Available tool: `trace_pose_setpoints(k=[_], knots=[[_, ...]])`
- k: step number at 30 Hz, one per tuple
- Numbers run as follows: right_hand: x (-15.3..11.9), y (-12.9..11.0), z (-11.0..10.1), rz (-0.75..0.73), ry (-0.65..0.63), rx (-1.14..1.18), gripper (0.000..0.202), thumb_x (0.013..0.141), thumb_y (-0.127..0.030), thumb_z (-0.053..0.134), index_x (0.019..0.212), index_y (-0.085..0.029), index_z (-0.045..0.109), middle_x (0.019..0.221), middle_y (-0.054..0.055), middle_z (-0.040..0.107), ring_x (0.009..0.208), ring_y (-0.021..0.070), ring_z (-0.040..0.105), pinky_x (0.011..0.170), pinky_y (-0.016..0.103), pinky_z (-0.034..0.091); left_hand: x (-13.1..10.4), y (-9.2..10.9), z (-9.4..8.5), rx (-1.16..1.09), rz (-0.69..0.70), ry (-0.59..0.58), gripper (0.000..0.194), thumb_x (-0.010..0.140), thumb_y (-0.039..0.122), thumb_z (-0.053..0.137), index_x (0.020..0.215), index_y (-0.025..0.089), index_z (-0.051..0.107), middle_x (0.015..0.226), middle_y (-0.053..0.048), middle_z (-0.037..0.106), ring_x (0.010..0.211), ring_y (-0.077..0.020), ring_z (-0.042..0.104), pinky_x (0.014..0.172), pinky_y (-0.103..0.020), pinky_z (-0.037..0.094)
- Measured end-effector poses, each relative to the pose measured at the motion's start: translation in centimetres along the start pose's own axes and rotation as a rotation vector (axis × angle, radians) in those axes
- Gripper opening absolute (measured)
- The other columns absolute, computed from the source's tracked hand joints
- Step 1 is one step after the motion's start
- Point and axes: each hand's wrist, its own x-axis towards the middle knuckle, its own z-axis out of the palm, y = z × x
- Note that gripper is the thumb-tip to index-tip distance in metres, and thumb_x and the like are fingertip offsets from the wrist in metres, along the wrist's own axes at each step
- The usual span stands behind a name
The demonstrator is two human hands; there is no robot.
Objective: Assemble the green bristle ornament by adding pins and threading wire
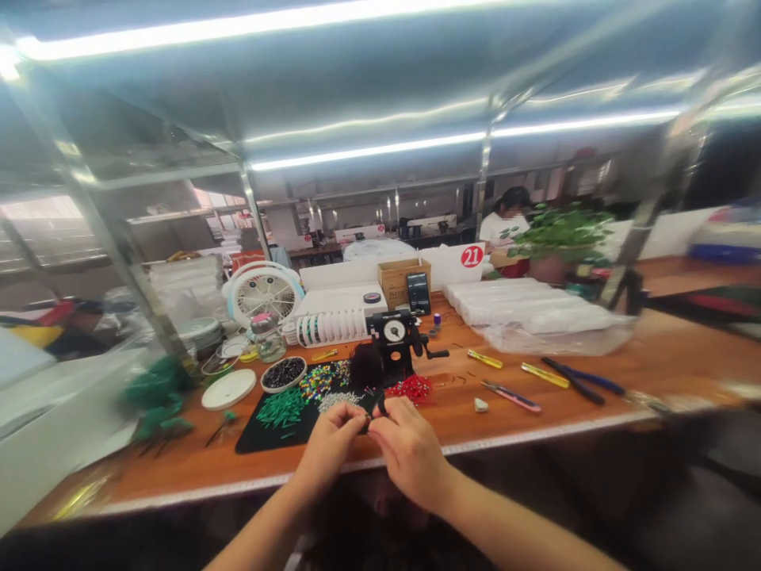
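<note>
My left hand and my right hand meet above the front edge of the wooden table, fingers closed in pinches. Between the fingertips is something small and dark, too small to name. Just beyond them lies a black mat with green pieces, silvery pieces and multicoloured beads. Red pieces are heaped behind my right hand. A black hand-cranked device with a round dial stands behind the mat, near a dark round bundle.
Left are a bowl of black beads, a white lid, a glass jar and a fan. Right lie yellow-handled cutters, a pink knife, pliers and plastic-wrapped rolls. A person sits beyond.
</note>
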Motion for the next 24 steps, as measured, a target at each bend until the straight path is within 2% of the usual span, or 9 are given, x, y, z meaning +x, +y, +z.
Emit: trace_pose_setpoints(k=[2,4,5,7,9,12,14,17,24], knots=[[1.1,0.3,-0.4,-0.101,-0.023,0.024,0.024,0.089,-0.011,0.039,0.083,-0.016,0.061,0.096,0.01,0.052,0.092,0.0198,0.051,0.083,0.033,0.044,-0.3,0.3,-0.3,0.188,0.21,-0.053,0.009,0.071,0.028,0.065,0.069,0.019,0.065,0.075,-0.003,0.06,0.074,-0.0176,0.053,0.071,-0.029,0.042],[2.4,0.8,-0.8,-0.082,-0.083,0.06,0.022,0.088,-0.01,0.038,0.084,-0.016,0.059,0.091,0.008,0.05,0.082,0.0168,0.052,0.076,0.029,0.046,-0.5,0.4,-0.4,0.378,0.408,-0.092,0.013,0.079,0.026,0.056,0.079,0.021,0.068,0.087,-0.005,0.06,0.085,-0.0195,0.053,0.08,-0.032,0.041],[3.0,0.9,-0.9,-0.057,-0.106,0.061,0.021,0.088,-0.01,0.039,0.083,-0.016,0.057,0.087,0.006,0.048,0.076,0.0157,0.051,0.072,0.028,0.046,-0.5,0.4,-0.4,0.418,0.45,-0.088,0.015,0.081,0.026,0.054,0.081,0.022,0.068,0.088,-0.005,0.059,0.086,-0.0196,0.053,0.081,-0.033,0.041],[3.7,1.0,-1.1,-0.037,-0.106,0.055,0.019,0.087,-0.009,0.039,0.081,-0.016,0.056,0.084,0.005,0.046,0.073,0.0153,0.05,0.07,0.028,0.046,-0.4,0.3,-0.4,0.313,0.336,-0.046,0.012,0.077,0.028,0.059,0.077,0.02,0.068,0.084,-0.005,0.06,0.083,-0.0189,0.053,0.076,-0.03,0.042],[3.3,0.9,-1.1,-0.063,-0.055,0.062,0.018,0.086,-0.01,0.04,0.081,-0.016,0.055,0.088,0.007,0.047,0.078,0.0167,0.05,0.073,0.03,0.046,-0.1,0.1,-0.4,0.122,0.123,-0.001,0.015,0.069,0.032,0.066,0.07,0.018,0.066,0.069,-0.002,0.058,0.067,-0.0159,0.052,0.061,-0.025,0.041],[1.3,0.5,-0.9,-0.08,0.019,0.092,0.016,0.086,-0.01,0.041,0.08,-0.016,0.055,0.092,0.009,0.048,0.088,0.0192,0.05,0.08,0.032,0.045,0.2,-0.3,-0.3,-0.067,-0.088,0.007,0.025,0.065,0.04,0.067,0.072,0.016,0.062,0.046,0.006,0.041,0.04,-0.0082,0.031,0.04,-0.02,0.022],[-0.3,0.4,-0.4,-0.027,0.021,0.102,0.015,0.085,-0.011,0.043,0.077,-0.016,0.055,0.089,0.008,0.048,0.086,0.0189,0.05,0.078,0.032,0.045,0.2,-0.4,-0.1,-0.125,-0.126,-0.009,0.028,0.065,0.04,0.066,0.075,0.015,0.061,0.042,0.009,0.032,0.037,-0.0058,0.021,0.039,-0.02,0.014],[-1.7,0.6,0.4,0.095,0.011,0.099,0.016,0.086,-0.013,0.045,0.075,-0.017,0.056,0.082,0.005,0.047,0.077,0.0171,0.05,0.07,0.029,0.044,0.0,-0.4,0.3,-0.192,-0.16,-0.026,0.028,0.064,0.037,0.067,0.077,0.013,0.062,0.041,0.01,0.031,0.037,-0.0047,0.02,0.04,-0.02,0.015],[-1.7,1.3,1.1,0.164,0.009,0.066,0.015,0.086,-0.013,0.049,0.076,-0.018,0.059,0.077,0.003,0.051,0.074,0.0165,0.051,0.067,0.027,0.04,0.2,-0.9,0.5,-0.209,-0.19,-0.018,0.027,0.06,0.036,0.073,0.068,0.015,0.058,0.04,0.01,0.033,0.037,-0.0043,0.023,0.038,-0.018,0.016]])
